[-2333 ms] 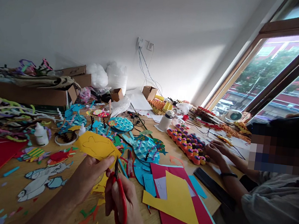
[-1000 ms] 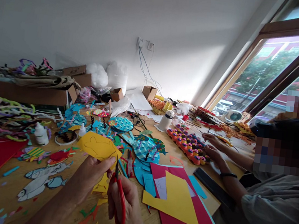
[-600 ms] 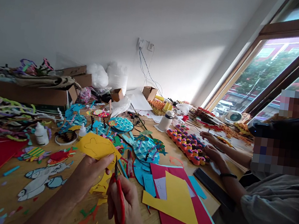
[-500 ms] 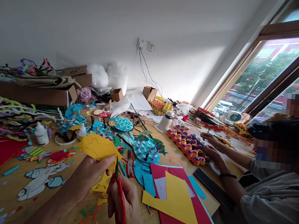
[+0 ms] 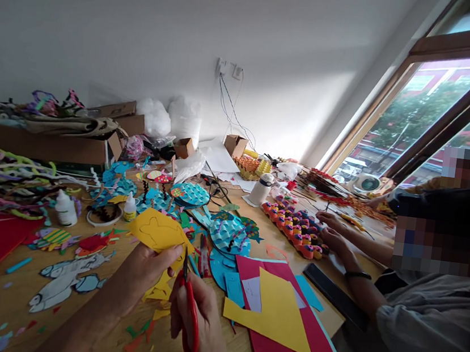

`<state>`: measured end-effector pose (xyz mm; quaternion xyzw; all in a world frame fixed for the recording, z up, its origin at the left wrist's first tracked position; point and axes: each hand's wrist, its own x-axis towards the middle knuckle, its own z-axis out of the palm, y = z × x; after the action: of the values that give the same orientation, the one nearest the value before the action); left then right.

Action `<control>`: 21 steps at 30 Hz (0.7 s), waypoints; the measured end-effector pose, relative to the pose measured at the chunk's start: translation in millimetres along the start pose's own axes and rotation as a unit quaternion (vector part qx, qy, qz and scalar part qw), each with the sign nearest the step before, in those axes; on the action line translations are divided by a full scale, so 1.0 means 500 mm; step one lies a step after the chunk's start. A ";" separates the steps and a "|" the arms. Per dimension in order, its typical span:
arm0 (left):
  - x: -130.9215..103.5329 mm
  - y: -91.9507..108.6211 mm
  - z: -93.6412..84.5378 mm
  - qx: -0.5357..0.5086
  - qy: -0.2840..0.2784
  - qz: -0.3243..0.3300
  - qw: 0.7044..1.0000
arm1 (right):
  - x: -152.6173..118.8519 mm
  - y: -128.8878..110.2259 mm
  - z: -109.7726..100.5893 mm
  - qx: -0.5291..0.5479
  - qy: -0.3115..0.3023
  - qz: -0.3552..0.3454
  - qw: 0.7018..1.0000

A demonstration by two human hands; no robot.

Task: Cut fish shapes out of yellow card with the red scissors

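Observation:
My left hand (image 5: 149, 265) pinches a piece of yellow paper (image 5: 160, 228) between thumb and fingers, holding it above the table. A fish outline is drawn on the paper in dark line. My right hand (image 5: 201, 314) grips red-handled scissors (image 5: 191, 322), and their dark blades meet the paper's right edge. How far apart the blades stand is hard to see. Yellow paper scraps (image 5: 160, 287) lie on the table under my hands. Left of them are cut-out paper fish (image 5: 61, 283) in grey and white.
Red and yellow paper sheets (image 5: 281, 319) lie at the right, beside a black phone-like slab (image 5: 334, 294). Farther off are a painted egg tray (image 5: 292, 229), a white bottle (image 5: 261, 189) and blue fish crafts (image 5: 230, 235). A co-worker's hands (image 5: 333, 231) are at the tray.
The yellow paper has shifted very slightly right with my left hand. The scissors stay at its right edge. A hand of the person farther back now shows by the window.

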<state>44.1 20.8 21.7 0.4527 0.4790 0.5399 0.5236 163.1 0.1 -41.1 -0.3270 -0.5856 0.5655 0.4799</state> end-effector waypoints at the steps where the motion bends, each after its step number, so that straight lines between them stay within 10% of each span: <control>1: 0.001 -0.001 0.000 -0.001 -0.002 0.000 1.000 | -0.001 -0.001 0.000 -0.003 0.001 0.002 1.000; 21: 0.000 0.001 0.003 -0.020 0.008 -0.001 1.000 | -0.005 0.007 -0.007 -0.076 0.017 -0.005 0.997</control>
<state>45.4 20.8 22.5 0.4375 0.4729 0.5527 0.5287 166.7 -0.6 -45.4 -0.3691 -0.6207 0.5110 0.4662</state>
